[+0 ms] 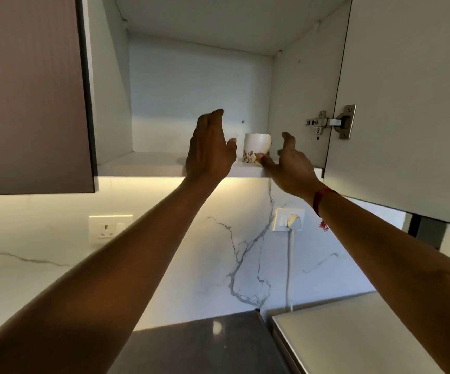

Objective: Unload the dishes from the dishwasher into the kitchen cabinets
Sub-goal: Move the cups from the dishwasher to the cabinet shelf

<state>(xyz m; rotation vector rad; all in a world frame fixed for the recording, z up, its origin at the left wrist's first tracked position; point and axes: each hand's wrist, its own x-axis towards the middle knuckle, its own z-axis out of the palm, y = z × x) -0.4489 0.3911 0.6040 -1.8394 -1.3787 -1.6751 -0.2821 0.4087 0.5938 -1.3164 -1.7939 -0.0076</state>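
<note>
- Wall cabinet [199, 90] is wide open up above both hands. Its door [407, 103] is swung out past the right hand, and the bench [205, 346] is way down below the forearms.
- Left hand [209, 149] is raised at the front edge of the cabinet shelf [142, 164], with the fingers curved in a loose cupped shape.
- Right hand [288, 166] is spread and relaxed, not wrapped round anything. Its thumb [265, 161] tip is right at the foot of the cup and looks like it's touching.
- The white ceramic cup [256, 145], with a flowery pattern low down, stands upright on the shelf between the hands, closer to the right one.
- My guess on handling: it's stiff, light enough for one hand, has a glazed surface so it's a bit slick, and will chip if knocked. I'd take it round the body, since I can't see a handle from here.
- There's what looks like a clear glass [233, 136] just behind the left thumb. It's too faint to tell whether that hand is holding it or only near it.
</note>
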